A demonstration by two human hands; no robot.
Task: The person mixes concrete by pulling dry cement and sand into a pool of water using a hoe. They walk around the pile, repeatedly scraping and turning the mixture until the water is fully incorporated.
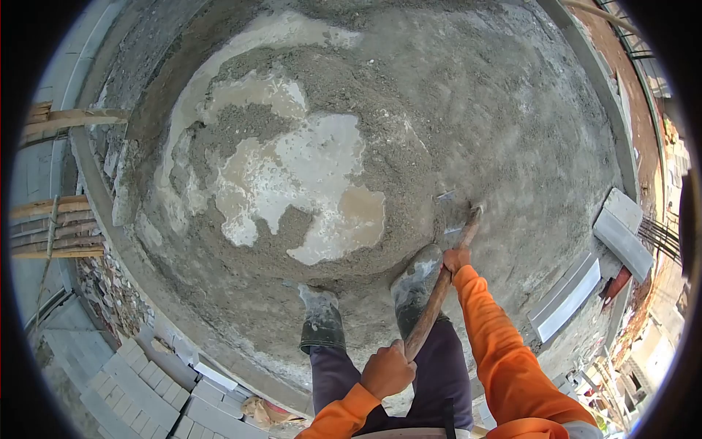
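Note:
A long wooden handle (431, 313) slants up and to the right in front of my legs. My left hand (388, 371) is wrapped round its lower end, near my thighs. Farther up the handle, my right hand (456, 259) is closed round it beside my boot. At the handle's far end a grey metal blade (452, 212) rests low against the mortar, partly covered and hard to make out. Left of the blade, a broad mound of wet grey mortar (409, 161) surrounds a pool of milky water (322, 157).
My boots (322, 318) stand at the mound's near edge. A low concrete rim (139, 274) curves round the left. Grey blocks (564, 296) lie at the right, more blocks (142, 380) at the lower left, and wooden planks (58, 227) at the far left.

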